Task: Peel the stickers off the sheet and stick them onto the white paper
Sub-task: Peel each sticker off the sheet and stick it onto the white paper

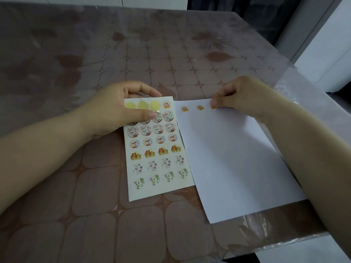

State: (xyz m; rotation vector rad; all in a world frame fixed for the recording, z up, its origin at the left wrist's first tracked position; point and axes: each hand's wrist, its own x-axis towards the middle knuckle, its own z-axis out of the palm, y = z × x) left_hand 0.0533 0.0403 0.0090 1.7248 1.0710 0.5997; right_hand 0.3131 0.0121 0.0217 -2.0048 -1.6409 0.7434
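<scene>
Brown cloth with a tile pattern lies under a clear plastic cover (296, 88) on the surface (95, 205) in a dim room. At left, the left hand (117, 109) grips the top of the sticker sheet (157, 158), thumb across it and fingers curled at its upper edge. Just beside it lies the white paper (233, 158) with two stickers (185, 108) along its top. The right hand (239, 97) pinches a third sticker (214, 107) there, its forearm crossing the paper's right side, and a white cabinet (332, 44) stands beyond.
</scene>
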